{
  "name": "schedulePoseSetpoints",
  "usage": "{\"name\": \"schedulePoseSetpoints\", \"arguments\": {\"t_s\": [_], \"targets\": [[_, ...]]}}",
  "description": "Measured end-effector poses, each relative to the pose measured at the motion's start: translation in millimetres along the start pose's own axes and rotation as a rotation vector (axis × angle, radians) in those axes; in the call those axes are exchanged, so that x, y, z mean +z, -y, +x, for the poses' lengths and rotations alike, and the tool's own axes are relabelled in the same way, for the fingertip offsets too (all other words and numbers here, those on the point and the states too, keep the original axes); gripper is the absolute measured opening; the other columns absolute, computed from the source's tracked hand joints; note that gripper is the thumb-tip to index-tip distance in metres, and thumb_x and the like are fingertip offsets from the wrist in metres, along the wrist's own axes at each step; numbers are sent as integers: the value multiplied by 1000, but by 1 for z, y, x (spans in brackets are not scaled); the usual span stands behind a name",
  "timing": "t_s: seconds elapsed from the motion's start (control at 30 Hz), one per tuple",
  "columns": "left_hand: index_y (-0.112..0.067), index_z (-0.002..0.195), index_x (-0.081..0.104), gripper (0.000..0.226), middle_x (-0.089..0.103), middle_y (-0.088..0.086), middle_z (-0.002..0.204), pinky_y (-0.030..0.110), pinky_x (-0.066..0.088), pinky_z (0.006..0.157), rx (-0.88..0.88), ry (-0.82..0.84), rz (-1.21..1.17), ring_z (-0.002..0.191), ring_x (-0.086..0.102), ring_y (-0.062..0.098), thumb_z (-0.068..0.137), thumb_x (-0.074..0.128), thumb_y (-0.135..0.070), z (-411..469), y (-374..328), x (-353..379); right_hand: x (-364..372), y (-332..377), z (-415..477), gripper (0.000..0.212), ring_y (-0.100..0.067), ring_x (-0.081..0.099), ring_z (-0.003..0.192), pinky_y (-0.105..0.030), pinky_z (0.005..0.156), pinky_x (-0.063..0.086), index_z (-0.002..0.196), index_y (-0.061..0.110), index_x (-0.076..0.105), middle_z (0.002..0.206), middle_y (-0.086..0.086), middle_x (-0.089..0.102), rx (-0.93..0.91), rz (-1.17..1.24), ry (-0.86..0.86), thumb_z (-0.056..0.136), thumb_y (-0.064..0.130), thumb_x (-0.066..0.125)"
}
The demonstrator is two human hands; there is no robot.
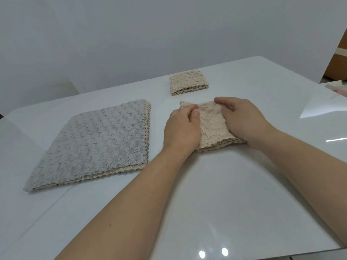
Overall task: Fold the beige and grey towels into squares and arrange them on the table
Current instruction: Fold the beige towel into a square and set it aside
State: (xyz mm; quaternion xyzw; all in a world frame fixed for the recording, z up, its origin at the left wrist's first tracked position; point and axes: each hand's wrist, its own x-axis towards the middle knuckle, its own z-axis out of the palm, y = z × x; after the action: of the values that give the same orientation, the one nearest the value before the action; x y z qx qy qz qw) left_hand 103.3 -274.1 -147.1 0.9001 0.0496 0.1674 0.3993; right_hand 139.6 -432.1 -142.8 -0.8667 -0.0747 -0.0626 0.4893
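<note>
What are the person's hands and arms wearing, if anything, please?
Nothing is worn: the left hand and right hand are bare, with no gloves, rings or watch in view. Both forearms are bare too, with no sleeve showing up to the picture's edge.

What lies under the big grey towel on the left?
Beige towel edges peek out beneath the grey towel along its right and near sides; their count is hidden.

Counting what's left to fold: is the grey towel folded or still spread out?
Spread out: the grey towel lies flat and wide atop beige layers, far larger than the folded beige square.
</note>
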Motion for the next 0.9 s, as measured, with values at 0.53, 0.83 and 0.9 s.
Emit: {"name": "schedulePoseSetpoints", "arguments": {"t_s": [0.53, 0.83, 0.9], "targets": [[-23, 149, 48, 44, 59, 8, 140, 35, 46, 102, -76, 129, 249, 123, 59, 25, 109, 32, -28, -4, -6, -2, 0, -7, 4, 42, -17, 46, 140, -24, 115, 30, 147, 20, 53, 149, 1, 54, 42, -147, 80, 106, 19, 44], [-11, 140, 54, 37, 58, 14, 137, 27, 39, 93, -31, 172, 350, 125, 54, 28, 107, 39, -17, -24, -10, -21, -3, 6, -16, 44, -28, 44, 140, -28, 111, 31, 149, 13, 48, 151, -10, 51, -85, -471, 158, 107, 15, 38], [-13, 133, 58, 32, 59, 14, 131, 28, 39, 88, -13, 182, 373, 118, 57, 29, 106, 41, -18, -28, -10, -22, -3, 6, -22, 42, -32, 49, 134, -32, 108, 36, 145, 9, 52, 144, -14, 56, -96, -518, 153, 105, 11, 39]]}}
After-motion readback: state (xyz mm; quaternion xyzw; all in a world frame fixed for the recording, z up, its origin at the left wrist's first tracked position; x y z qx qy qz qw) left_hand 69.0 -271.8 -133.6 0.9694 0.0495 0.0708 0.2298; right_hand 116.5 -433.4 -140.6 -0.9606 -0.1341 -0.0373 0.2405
